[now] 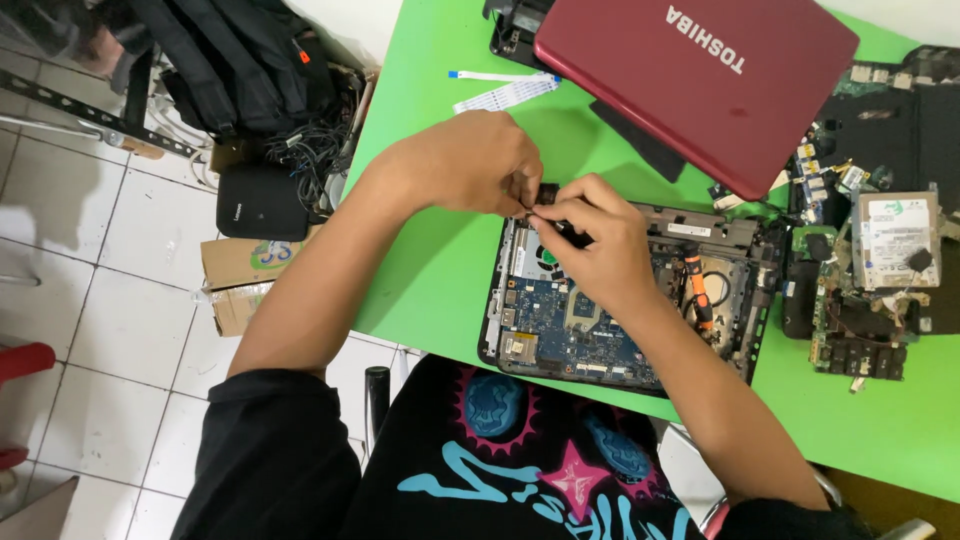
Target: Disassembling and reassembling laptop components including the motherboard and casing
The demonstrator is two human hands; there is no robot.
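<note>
Opened laptop base (610,310) lying flat on green surface (440,260), blue circuit board (580,330) exposed, near front edge just ahead of the torso. Both hands meeting over the rear-left corner of the base.

Left hand (470,165): fingers curled tight, thumb and forefinger pinched on a small black part (547,192) at the base's rear edge. Grip closed on that part.

Right hand (595,240): resting over the board, fingertips pressed together on the same small black part from the opposite side. Grip closed; palm side hidden, so exact contact below the fingers not discernible.

Orange-handled screwdriver (697,290) lying inside the base, just right of the right hand, not held.

Red laptop lid (700,80) lying behind the base at the back of the surface, tilted. White ribbon cable (505,95) flat on the surface behind the left hand. Silver hard drive (895,240) resting atop loose dark boards (850,330) at far right, well apart from the hands.

Off the surface to the left: black backpack (230,60), tangled cables (310,150), cardboard box (245,280) on tiled floor (100,330).
</note>
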